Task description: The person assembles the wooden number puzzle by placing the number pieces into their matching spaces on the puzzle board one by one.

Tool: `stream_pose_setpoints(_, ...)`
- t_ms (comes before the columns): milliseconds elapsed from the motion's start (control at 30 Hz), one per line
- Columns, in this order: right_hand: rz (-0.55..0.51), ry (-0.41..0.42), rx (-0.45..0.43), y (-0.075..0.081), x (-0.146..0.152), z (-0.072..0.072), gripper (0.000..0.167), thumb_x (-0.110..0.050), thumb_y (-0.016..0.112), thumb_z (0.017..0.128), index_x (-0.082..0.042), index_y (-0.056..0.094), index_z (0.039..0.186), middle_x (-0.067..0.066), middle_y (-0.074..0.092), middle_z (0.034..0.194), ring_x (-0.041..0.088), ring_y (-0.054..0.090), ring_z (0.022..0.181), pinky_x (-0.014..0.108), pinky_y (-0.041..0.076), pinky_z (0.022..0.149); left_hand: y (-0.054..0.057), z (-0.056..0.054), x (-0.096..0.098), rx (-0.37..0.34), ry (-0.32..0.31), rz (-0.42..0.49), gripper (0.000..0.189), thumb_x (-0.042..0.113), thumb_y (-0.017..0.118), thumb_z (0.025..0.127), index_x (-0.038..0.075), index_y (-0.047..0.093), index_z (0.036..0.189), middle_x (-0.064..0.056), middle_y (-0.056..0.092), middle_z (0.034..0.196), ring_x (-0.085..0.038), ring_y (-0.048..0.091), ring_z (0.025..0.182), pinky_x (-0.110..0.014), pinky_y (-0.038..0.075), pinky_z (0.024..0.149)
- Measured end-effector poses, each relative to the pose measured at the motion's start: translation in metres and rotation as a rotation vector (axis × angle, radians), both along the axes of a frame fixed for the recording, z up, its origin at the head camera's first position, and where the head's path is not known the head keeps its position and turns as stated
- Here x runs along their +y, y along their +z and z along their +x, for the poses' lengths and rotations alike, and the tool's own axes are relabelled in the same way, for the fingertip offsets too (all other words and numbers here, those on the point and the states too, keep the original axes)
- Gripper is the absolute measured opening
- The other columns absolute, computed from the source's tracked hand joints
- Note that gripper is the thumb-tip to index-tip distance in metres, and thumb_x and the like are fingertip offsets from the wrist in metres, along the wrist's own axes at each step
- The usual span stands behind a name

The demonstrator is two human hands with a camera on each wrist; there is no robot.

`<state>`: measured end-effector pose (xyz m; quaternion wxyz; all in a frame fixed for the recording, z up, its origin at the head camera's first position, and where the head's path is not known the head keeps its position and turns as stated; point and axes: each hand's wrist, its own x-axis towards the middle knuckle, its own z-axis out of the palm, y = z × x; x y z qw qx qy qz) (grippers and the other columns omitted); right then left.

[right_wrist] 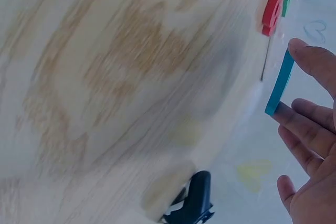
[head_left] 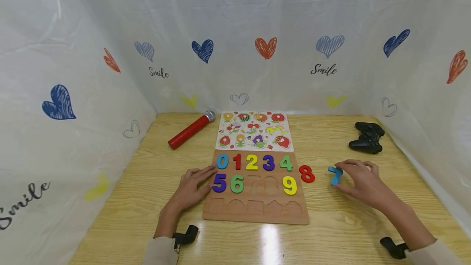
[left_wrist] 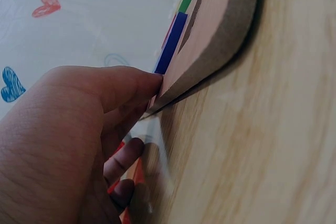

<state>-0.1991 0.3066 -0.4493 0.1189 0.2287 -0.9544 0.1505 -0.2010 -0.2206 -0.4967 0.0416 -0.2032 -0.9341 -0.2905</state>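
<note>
Between thumb and fingers my right hand [head_left: 362, 181] pinches a blue number 7 piece [head_left: 335, 175], held right of the wooden number board [head_left: 257, 212]. The right wrist view shows the same piece [right_wrist: 281, 82] edge-on between the thumb and fingertips. My left hand [head_left: 193, 189] touches the board's left edge, its thumb close to the purple 5 [head_left: 219, 183]. Number pieces 0 to 6 and a yellow 9 [head_left: 290, 185] sit on the board. The 7 and 8 recesses [head_left: 263, 185] show bare wood. A red 8 [head_left: 307, 173] lies just right of the board.
A fruit picture board [head_left: 254, 131] adjoins the number board's far edge. To its left lies a red microphone [head_left: 191, 130]. A black game controller [head_left: 366, 138] is at the right rear. Several shape recesses line the number board's near side. A heart-printed sheet [head_left: 235, 32] surrounds the table.
</note>
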Motion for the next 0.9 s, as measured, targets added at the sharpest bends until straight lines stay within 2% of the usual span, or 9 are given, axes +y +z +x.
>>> stream_pose_setpoints(167, -0.005, 0.026, 0.035, 0.004, -0.011, 0.003, 0.056, -0.021, 0.091, 0.071, 0.000, 0.068, 0.118, 0.017, 0.068, 0.113, 0.041, 0.047, 0.116, 0.065, 0.022, 0.090, 0.000, -0.001, 0.001, -0.001, 0.003, -0.012, 0.049, 0.032, 0.062, 0.099, 0.022, 0.055, 0.147, 0.002, 0.045, 0.154, -0.030, 0.040, 0.124, -0.051, 0.031, 0.092)
stream_pose_setpoints(500, 0.003, 0.073, 0.052, 0.010, -0.035, 0.008, 0.060, -0.023, 0.093, 0.069, -0.001, 0.068, 0.119, 0.014, 0.068, 0.114, 0.038, 0.050, 0.114, 0.064, 0.023, 0.090, 0.000, 0.001, -0.002, -0.030, 0.013, 0.000, 0.050, 0.030, 0.063, 0.098, 0.023, 0.055, 0.147, 0.003, 0.045, 0.154, -0.031, 0.039, 0.126, -0.052, 0.029, 0.093)
stream_pose_setpoints(733, 0.006, 0.091, 0.017, 0.012, -0.048, 0.009, 0.060, -0.024, 0.092, 0.071, 0.001, 0.068, 0.120, 0.015, 0.068, 0.116, 0.039, 0.051, 0.116, 0.062, 0.022, 0.093, -0.002, 0.000, -0.002, -0.045, 0.019, -0.011, 0.051, 0.030, 0.063, 0.098, 0.025, 0.053, 0.148, 0.005, 0.043, 0.155, -0.028, 0.038, 0.127, -0.050, 0.030, 0.092)
stream_pose_setpoints(900, 0.011, 0.101, -0.003, 0.013, -0.057, 0.009, 0.059, -0.025, 0.091, 0.072, -0.001, 0.068, 0.120, 0.016, 0.066, 0.118, 0.039, 0.051, 0.116, 0.062, 0.022, 0.095, -0.001, 0.001, -0.001, -0.043, 0.020, 0.004, 0.050, 0.028, 0.063, 0.098, 0.024, 0.054, 0.147, 0.003, 0.044, 0.155, -0.031, 0.038, 0.127, -0.054, 0.029, 0.096)
